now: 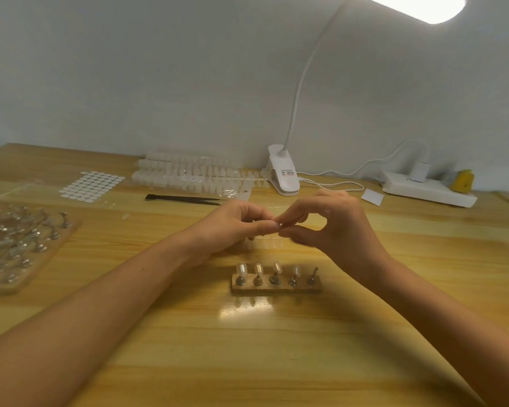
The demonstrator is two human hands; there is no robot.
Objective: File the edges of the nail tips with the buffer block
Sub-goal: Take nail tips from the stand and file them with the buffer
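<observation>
A glossy, yellow-grained wooden worktop [130, 333] fills the view. The left hand [232, 224] reaches in from 7 o'clock, fingers curled, thumb stretched toward 3 o'clock. The right hand [332, 227] comes from 5 o'clock, thumb and forefinger forming a ring. Their tips meet at centre, pinching one small pale piece [277, 224], too tiny to identify. At 6 o'clock from them a wooden stand [276, 287] carries five metal pegs [312, 276], four topped with clear oval nail tips [258, 269]. A spongy yellow block [462, 181] lies far off at 2 o'clock.
</observation>
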